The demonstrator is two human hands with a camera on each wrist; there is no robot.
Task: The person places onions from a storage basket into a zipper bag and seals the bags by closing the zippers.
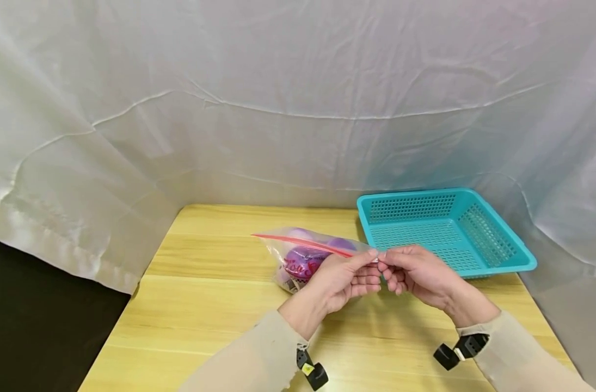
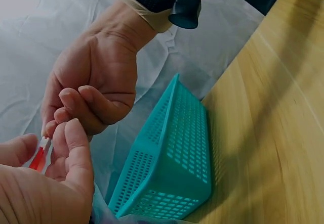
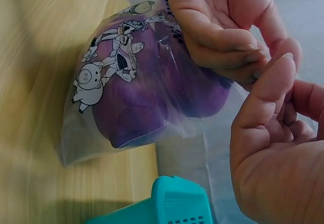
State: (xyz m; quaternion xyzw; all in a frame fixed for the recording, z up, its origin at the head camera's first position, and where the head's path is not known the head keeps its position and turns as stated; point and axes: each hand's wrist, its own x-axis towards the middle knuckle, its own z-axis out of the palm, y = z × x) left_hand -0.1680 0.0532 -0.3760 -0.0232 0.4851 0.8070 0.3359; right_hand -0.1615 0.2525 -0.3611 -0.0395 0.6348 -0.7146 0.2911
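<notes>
A clear zip bag [image 1: 283,256] with a red zip strip [image 1: 298,240] and red lettering stands on the table, packed with rounded purple things [image 3: 126,97]. In the right wrist view its side shows cartoon figures [image 3: 121,52]. My left hand [image 1: 344,280] pinches the bag's top edge near its right end, between thumb and fingers. Right beside it, fingertips meeting, my right hand [image 1: 417,275] pinches the corner at the end of the strip. From the left wrist, a short piece of red strip with a whitish end [image 2: 41,153] shows between the two hands.
A turquoise perforated basket [image 1: 503,223] stands at the table's back right, just beyond my right hand. Pale cloth [image 1: 298,147] hangs behind the wooden table [image 1: 204,321] and along its sides. A dark area [image 1: 38,321] lies past the left edge.
</notes>
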